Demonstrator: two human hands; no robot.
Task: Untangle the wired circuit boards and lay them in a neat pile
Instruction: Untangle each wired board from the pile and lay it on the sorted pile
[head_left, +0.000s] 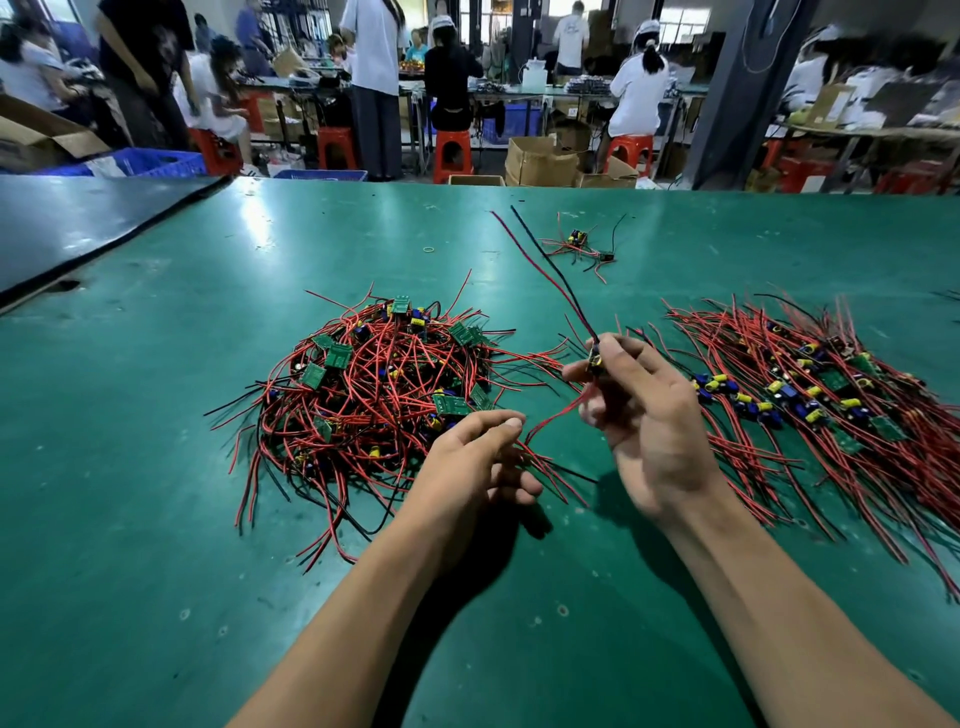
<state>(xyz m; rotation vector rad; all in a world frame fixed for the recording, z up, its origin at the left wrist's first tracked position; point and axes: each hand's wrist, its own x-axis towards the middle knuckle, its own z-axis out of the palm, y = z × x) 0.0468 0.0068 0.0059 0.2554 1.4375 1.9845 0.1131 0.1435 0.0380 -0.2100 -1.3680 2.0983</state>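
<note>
- right hand (649, 415) is gripping one circuit board (596, 358)
- left hand (478, 457) is pinching its trailing red wire (556, 413)
- tangled heap (374, 384) is sitting left, neat pile (831, 405) right

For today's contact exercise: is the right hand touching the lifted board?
Touching. The head view shows the right hand pinching the board between thumb and fingers, wires sticking up.
</note>
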